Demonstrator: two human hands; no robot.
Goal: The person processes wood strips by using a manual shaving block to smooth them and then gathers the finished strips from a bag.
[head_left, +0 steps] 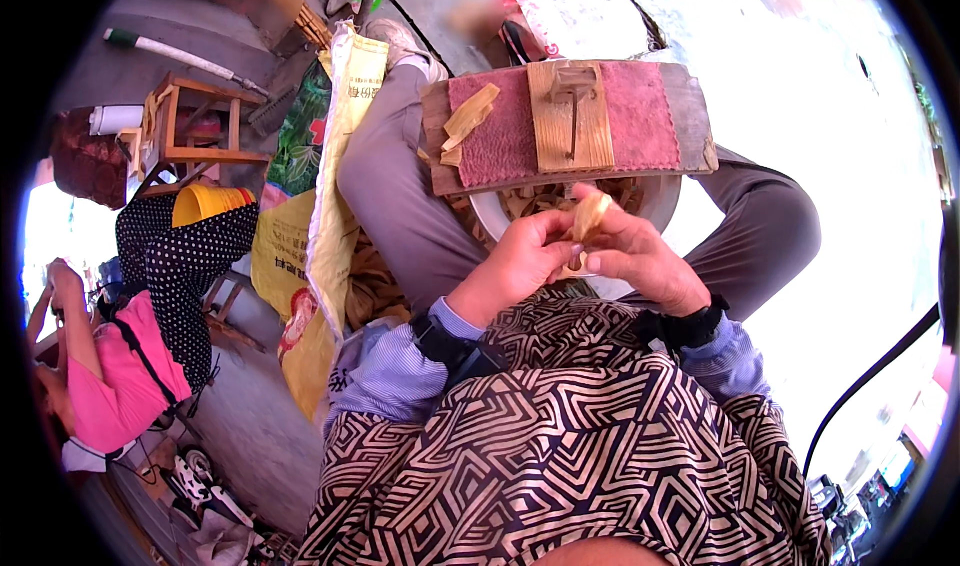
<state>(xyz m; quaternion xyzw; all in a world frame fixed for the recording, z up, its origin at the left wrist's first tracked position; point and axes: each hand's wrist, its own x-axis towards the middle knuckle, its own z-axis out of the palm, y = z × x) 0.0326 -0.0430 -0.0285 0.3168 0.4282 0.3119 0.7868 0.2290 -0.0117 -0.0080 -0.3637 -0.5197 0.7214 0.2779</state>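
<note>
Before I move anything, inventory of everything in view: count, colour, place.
Plank: one, brown, across the knees
Cloth: one, dusty pink, on the plank
Wooden block: one, light brown, on the cloth
Loose strips: a few, tan, left part of the plank
Bowl: one, white, below the plank, with tan pieces inside
Woven sack: one, mostly yellow, left of the legs
Stool: one, brown wood, upper left
Pole: one, white with green end, upper left
Co-worker: one, pink top, far left
Edge clutter: several, mixed, too unclear to count
Held strip: one, pale yellow, between both hands
Trousers: one pair, grey, under the plank
Left hand, right hand: two, bare, centre
</note>
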